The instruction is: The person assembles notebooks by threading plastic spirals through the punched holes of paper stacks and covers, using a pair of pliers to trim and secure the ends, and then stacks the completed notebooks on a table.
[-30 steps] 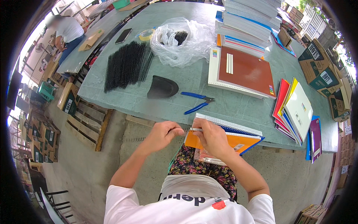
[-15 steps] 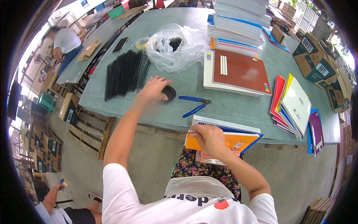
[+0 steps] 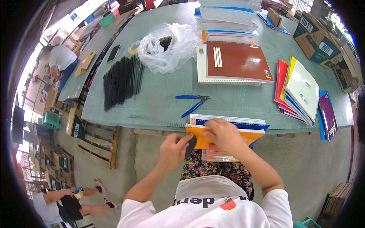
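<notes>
Left hand (image 3: 175, 147): closed on the curved black pad (image 3: 191, 148), at 9 o'clock on the orange-covered paper notebook (image 3: 201, 141). Right hand (image 3: 223, 133): partly curled, gripping it beside the 6 o'clock edge of the grey-green bench (image 3: 235, 100). Align the thin black coil (image 3: 173, 123) with the binding edge.

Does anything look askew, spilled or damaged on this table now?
Something mildly askew: at the picture's right, the white-topped pile of notebooks is fanned out unevenly, and beside it the purple notebook appears to poke past the near edge of the table. No spill or damage stands out.
</notes>
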{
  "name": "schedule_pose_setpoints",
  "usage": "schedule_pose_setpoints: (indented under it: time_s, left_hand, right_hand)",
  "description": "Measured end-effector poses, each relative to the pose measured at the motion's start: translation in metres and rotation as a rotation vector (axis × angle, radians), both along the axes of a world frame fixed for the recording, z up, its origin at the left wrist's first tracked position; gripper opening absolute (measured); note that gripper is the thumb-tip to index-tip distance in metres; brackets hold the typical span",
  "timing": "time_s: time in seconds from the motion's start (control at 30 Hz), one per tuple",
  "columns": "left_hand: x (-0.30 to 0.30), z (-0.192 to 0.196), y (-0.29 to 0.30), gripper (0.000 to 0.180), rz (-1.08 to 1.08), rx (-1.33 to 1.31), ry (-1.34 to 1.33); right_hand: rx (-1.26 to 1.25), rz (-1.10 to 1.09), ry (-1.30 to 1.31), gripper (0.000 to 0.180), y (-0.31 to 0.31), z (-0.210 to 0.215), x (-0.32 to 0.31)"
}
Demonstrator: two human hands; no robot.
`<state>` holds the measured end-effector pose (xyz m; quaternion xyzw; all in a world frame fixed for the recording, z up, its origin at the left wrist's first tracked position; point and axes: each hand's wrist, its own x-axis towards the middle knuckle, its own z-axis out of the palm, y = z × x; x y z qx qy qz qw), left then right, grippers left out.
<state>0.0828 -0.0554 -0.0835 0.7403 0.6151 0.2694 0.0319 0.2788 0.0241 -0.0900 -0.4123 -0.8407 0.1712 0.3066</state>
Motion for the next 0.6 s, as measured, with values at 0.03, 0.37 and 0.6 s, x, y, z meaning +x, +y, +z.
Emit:
schedule_pose_setpoints:
  time_s: [0.03, 0.37, 0.6]
  left_hand:
    - [0.0, -0.009, 0.001, 0.039, -0.032, 0.031, -0.081]
    - [0.01, 0.013, 0.024, 0.031, 0.04, 0.316, -0.281]
    - [0.009, 0.009, 0.022, 0.029, -0.125, 0.294, -0.164]
  right_hand:
    - [-0.002, 0.001, -0.003, 0.012, 0.0, 0.0, 0.013]
    - [0.074, -0.059, -0.038, 0.014, -0.007, -0.018, 0.045]
    - [0.114, -0.055, -0.011, 0.013, 0.003, -0.015, 0.038]
